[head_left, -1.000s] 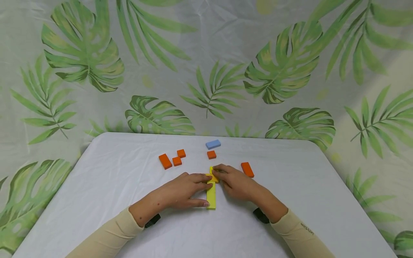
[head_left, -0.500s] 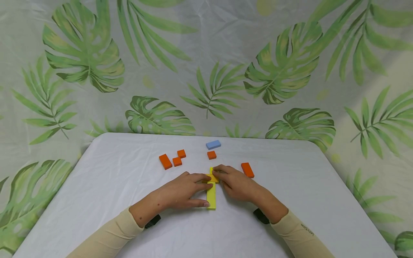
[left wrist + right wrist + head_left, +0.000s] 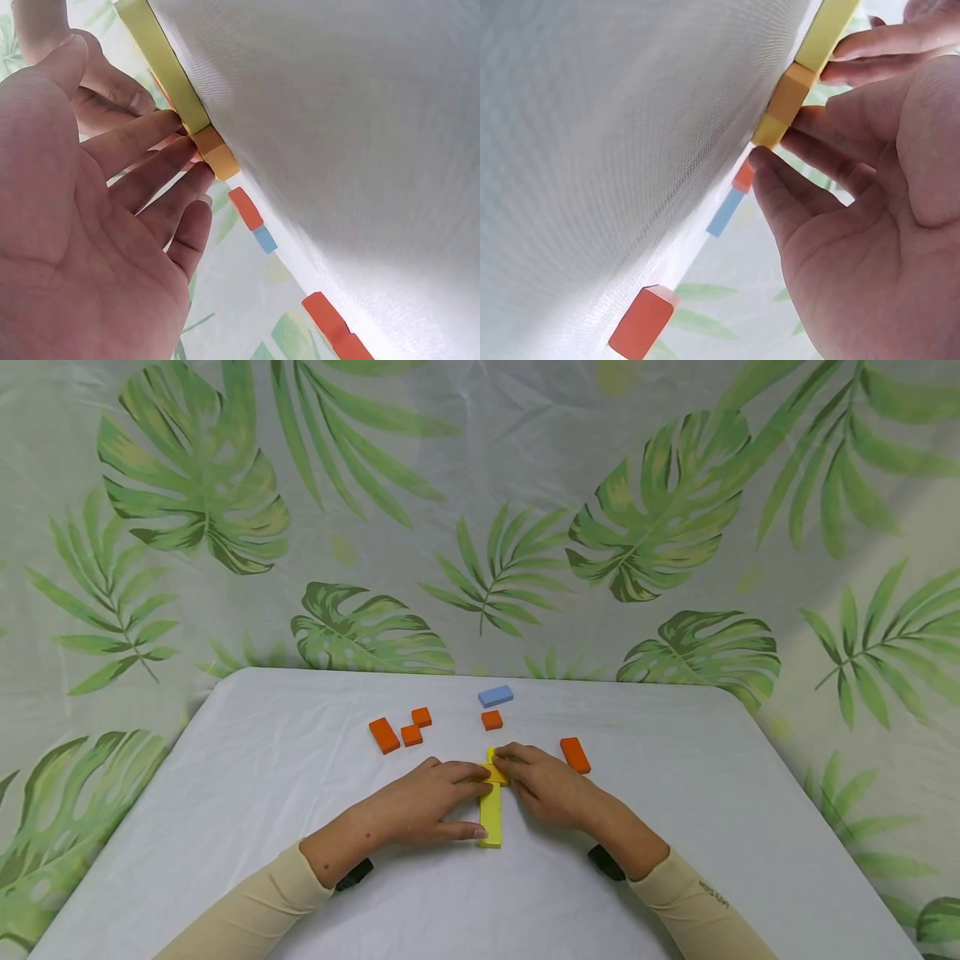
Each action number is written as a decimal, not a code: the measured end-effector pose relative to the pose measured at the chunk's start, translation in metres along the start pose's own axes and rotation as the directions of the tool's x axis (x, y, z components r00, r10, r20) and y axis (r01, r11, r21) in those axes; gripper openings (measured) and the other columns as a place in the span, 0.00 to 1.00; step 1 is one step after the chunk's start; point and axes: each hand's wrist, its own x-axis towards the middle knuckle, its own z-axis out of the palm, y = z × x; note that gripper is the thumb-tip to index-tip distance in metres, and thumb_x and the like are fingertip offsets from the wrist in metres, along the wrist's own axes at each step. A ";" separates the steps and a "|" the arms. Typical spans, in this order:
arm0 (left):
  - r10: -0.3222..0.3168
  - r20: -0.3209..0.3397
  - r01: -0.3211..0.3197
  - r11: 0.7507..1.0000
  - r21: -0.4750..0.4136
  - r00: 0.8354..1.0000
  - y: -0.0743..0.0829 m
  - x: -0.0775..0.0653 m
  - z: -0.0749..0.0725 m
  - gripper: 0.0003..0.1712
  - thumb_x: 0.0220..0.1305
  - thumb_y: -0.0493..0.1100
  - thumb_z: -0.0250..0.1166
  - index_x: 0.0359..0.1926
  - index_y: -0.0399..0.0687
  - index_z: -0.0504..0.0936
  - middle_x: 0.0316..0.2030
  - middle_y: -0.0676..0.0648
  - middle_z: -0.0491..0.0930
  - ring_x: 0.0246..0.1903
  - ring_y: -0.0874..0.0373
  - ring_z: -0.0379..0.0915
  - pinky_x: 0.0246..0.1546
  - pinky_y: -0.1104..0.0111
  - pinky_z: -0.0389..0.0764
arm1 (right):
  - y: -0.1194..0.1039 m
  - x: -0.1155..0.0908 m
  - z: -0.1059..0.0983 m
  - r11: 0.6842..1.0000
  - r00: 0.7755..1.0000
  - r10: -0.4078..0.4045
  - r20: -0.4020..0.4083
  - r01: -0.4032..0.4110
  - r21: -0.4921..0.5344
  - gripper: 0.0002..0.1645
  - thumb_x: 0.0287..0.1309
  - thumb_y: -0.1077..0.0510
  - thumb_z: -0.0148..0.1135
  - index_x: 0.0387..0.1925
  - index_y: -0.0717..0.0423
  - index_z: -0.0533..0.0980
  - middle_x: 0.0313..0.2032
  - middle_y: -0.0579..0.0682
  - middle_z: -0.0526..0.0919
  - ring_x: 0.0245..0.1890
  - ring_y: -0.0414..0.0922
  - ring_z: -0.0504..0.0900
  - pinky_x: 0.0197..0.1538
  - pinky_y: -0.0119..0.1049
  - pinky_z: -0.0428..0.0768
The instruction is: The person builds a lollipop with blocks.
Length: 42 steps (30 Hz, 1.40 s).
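Note:
A long yellow block (image 3: 491,817) lies at the middle of the table, with an amber block (image 3: 498,774) crosswise at its far end. Beyond that sits another yellow block (image 3: 769,131), partly hidden by my right hand. My left hand (image 3: 423,806) comes from the left with its fingers stretched out. Its fingertips touch the long yellow block and the amber one, and its thumb lies by the near end. My right hand (image 3: 551,783) pinches the far yellow block from the right with its fingers bent, the fingertips at its far end.
Beyond the hands are a small orange block (image 3: 492,720) and a blue block (image 3: 496,696). To the left lie a long orange block (image 3: 385,736) and two small orange ones (image 3: 412,735). Another long orange block (image 3: 575,755) is right of the right hand. White cloth (image 3: 247,760) covers the table.
The left fingertips shift very slightly at the amber block. Both hands otherwise hold their places, and the blocks stay where they were.

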 end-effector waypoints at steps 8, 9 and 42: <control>0.002 -0.037 -0.002 1.000 -0.001 0.999 -0.002 -0.004 -0.004 0.39 0.75 0.70 0.60 0.75 0.53 0.75 0.75 0.50 0.70 0.75 0.54 0.64 0.67 0.52 0.71 | 0.000 0.000 0.000 1.000 1.000 0.002 0.010 -0.002 0.000 0.27 0.81 0.60 0.53 0.75 0.62 0.71 0.74 0.55 0.71 0.75 0.53 0.71 0.74 0.50 0.70; -0.002 -0.050 0.002 1.000 -0.003 0.999 -0.003 -0.005 -0.005 0.39 0.74 0.70 0.60 0.75 0.53 0.76 0.74 0.49 0.71 0.75 0.53 0.64 0.67 0.52 0.71 | 0.000 0.000 0.000 1.000 1.000 0.003 0.010 -0.003 -0.001 0.27 0.81 0.60 0.53 0.75 0.62 0.71 0.74 0.55 0.71 0.75 0.53 0.71 0.74 0.50 0.70; -0.319 -0.158 0.328 0.944 0.030 0.934 -0.069 -0.045 -0.024 0.42 0.72 0.70 0.63 0.74 0.48 0.76 0.73 0.46 0.73 0.76 0.43 0.62 0.66 0.40 0.66 | 0.001 -0.001 -0.002 1.000 0.999 0.019 0.031 -0.019 0.012 0.27 0.81 0.62 0.52 0.76 0.62 0.69 0.75 0.55 0.69 0.76 0.53 0.69 0.75 0.49 0.69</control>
